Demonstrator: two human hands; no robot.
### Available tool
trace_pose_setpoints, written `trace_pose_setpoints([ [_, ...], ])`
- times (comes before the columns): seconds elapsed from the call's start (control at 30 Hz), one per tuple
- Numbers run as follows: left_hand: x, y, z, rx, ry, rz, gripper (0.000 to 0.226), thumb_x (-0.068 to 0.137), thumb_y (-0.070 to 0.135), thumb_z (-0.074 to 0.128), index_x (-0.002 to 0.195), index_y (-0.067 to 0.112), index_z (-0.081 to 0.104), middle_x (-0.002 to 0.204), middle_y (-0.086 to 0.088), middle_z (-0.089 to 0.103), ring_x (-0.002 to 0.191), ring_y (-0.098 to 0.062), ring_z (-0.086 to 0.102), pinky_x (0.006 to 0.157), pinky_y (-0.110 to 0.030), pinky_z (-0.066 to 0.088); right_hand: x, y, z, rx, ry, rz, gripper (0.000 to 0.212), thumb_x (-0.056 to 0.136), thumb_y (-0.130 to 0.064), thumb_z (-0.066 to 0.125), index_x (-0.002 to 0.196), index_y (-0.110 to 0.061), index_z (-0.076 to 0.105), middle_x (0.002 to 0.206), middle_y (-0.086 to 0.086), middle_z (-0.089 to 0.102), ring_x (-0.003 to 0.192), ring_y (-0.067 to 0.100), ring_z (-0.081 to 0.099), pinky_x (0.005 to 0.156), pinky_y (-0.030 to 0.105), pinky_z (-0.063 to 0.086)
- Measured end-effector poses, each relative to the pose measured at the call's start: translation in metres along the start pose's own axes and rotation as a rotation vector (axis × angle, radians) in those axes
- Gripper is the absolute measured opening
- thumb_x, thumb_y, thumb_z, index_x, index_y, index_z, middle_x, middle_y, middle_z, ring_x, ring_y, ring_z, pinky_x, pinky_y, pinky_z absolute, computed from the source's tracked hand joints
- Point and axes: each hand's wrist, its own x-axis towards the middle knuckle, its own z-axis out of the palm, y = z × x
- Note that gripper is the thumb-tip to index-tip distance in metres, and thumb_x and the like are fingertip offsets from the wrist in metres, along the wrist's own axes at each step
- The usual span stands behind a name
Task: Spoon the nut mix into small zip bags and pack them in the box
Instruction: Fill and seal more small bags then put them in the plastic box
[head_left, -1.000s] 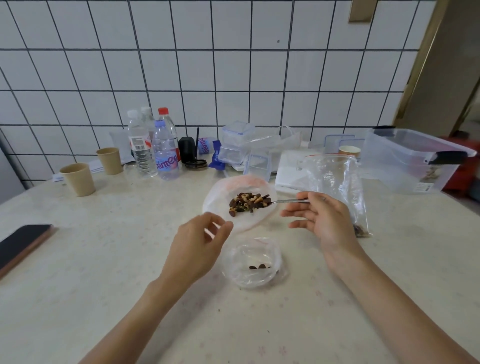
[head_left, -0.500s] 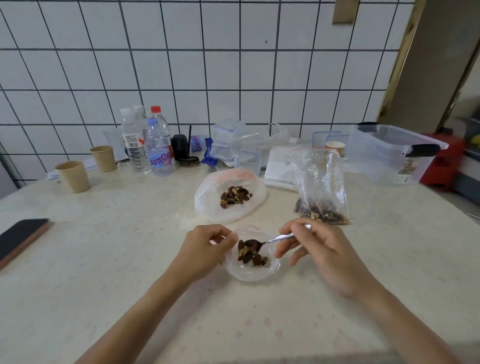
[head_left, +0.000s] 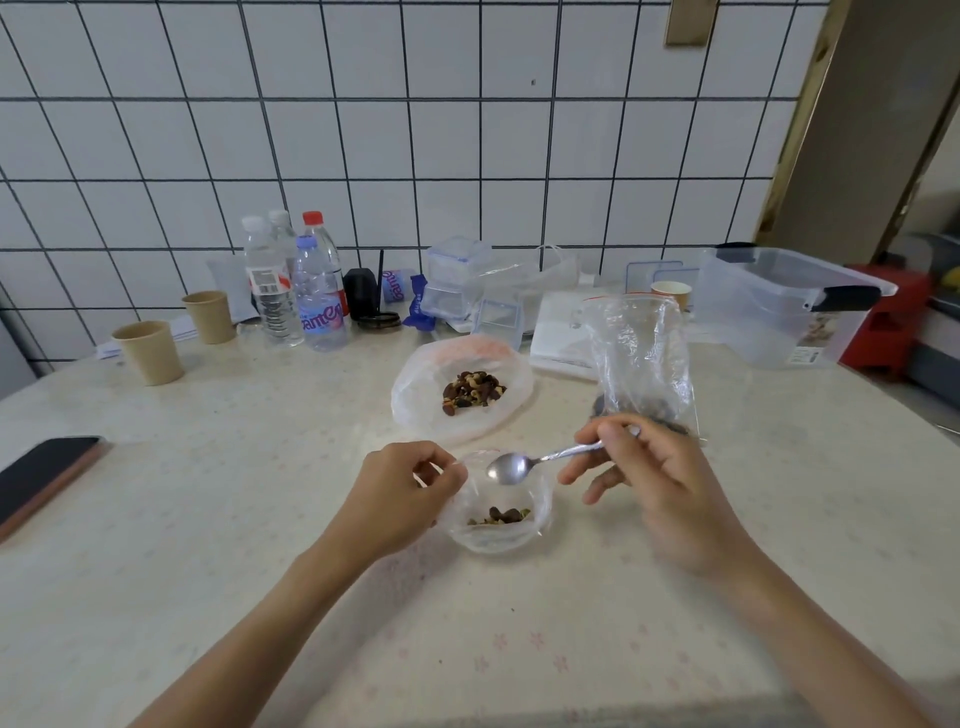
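Tabletop view, read from left to right. At the far left edge lies a phone (head_left: 44, 478); beyond it stand two paper cups (head_left: 150, 352) and a cluster of water bottles (head_left: 296, 291) against the tiled wall. Near the centre, my left hand (head_left: 397, 499) pinches the rim of the small zip bag (head_left: 498, 512) between thumb and fingertips, holding its mouth open on the table (head_left: 208, 545). A modest layer of nuts sits in the bottom of this bag (well short of full, as I judge it). Just above the bag's mouth hangs the spoon (head_left: 540, 462), its bowl empty and tilted toward me. Behind it, the nut mix (head_left: 472, 392) rests in a small heap on an opened white plastic bag (head_left: 415, 400). My right hand (head_left: 654, 483) pinches the spoon's handle between thumb and forefinger, the other fingers loosely extended beneath. Behind that hand stands a taller clear bag (head_left: 639, 358) with dark contents at its base, partly hidden by my fingers. At the far right sits the clear box (head_left: 779, 306), its lid on; I cannot make out any packed bags inside it. By my estimate the task is at an early stage: this bag needs more scoops, then sealing, and the packing is not yet begun.
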Motion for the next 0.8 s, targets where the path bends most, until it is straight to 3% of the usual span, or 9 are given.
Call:
trace_pose_setpoints([
  [0.07, 0.000, -0.004, -0.002, -0.014, -0.003, -0.005, 0.020, 0.095, 0.040, 0.070, 0.084, 0.023, 0.074, 0.072, 0.004, 0.072, 0.052, -0.014, 0.067, 0.054, -0.016, 0.050, 0.009, 0.003, 0.003, 0.148, 0.094, 0.099, 0.029, 0.108, -0.020, 0.046, 0.098, -0.002, 0.067, 0.079, 0.014, 0.074, 0.081, 0.033, 0.075, 0.062, 0.032, 0.059],
  [0.2, 0.007, -0.010, -0.011, -0.041, 0.028, -0.059, 0.033, 0.087, 0.060, 0.069, 0.081, 0.027, 0.074, 0.074, 0.008, 0.071, 0.055, -0.013, 0.067, 0.057, -0.018, 0.050, 0.029, 0.009, 0.009, 0.321, 0.229, 0.244, 0.029, 0.109, -0.020, 0.046, 0.097, -0.002, 0.065, 0.075, 0.016, 0.073, 0.073, 0.032, 0.075, 0.054, 0.033, 0.058],
  [0.33, 0.029, -0.023, -0.022, -0.034, 0.193, -0.168, 0.058, 0.077, 0.075, 0.066, 0.079, 0.017, 0.068, 0.076, 0.001, 0.071, 0.073, -0.019, 0.068, 0.067, -0.031, 0.053, 0.057, 0.015, 0.018, 0.368, 0.299, 0.278, 0.029, 0.109, -0.022, 0.047, 0.096, -0.003, 0.065, 0.072, 0.013, 0.072, 0.068, 0.029, 0.074, 0.050, 0.031, 0.057],
  [0.47, 0.055, -0.030, -0.024, -0.022, 0.297, -0.267, 0.077, 0.063, 0.083, 0.069, 0.103, 0.018, 0.057, 0.097, 0.004, 0.063, 0.089, -0.016, 0.062, 0.075, -0.035, 0.054, 0.086, 0.028, 0.029, 0.331, 0.342, 0.292, 0.030, 0.109, -0.024, 0.046, 0.097, -0.004, 0.066, 0.073, 0.012, 0.074, 0.067, 0.027, 0.073, 0.050, 0.031, 0.056],
  [0.6, 0.085, -0.026, -0.015, -0.053, 0.301, -0.274, 0.096, 0.065, 0.079, 0.075, 0.135, 0.019, 0.048, 0.120, 0.007, 0.053, 0.102, -0.016, 0.061, 0.089, -0.041, 0.056, 0.114, 0.046, 0.046, 0.236, 0.304, 0.355, 0.033, 0.110, -0.027, 0.045, 0.100, -0.004, 0.066, 0.075, 0.008, 0.077, 0.072, 0.025, 0.076, 0.053, 0.032, 0.058],
  [0.7, 0.099, -0.022, -0.003, -0.110, 0.265, -0.285, 0.087, 0.071, 0.072, 0.078, 0.135, 0.020, 0.052, 0.117, 0.006, 0.054, 0.108, -0.019, 0.059, 0.090, -0.041, 0.058, 0.125, 0.059, 0.063, 0.159, 0.216, 0.389, 0.033, 0.110, -0.029, 0.044, 0.099, -0.008, 0.067, 0.078, 0.006, 0.079, 0.077, 0.023, 0.078, 0.065, 0.038, 0.061],
  [0.8, 0.105, -0.028, 0.010, -0.071, 0.294, -0.240, 0.051, 0.085, 0.051, 0.076, 0.118, 0.015, 0.060, 0.106, 0.002, 0.066, 0.097, -0.021, 0.065, 0.080, -0.042, 0.060, 0.128, 0.074, 0.075, 0.130, 0.183, 0.380, 0.030, 0.109, -0.029, 0.048, 0.102, -0.009, 0.069, 0.082, 0.005, 0.080, 0.080, 0.021, 0.079, 0.075, 0.036, 0.063],
])
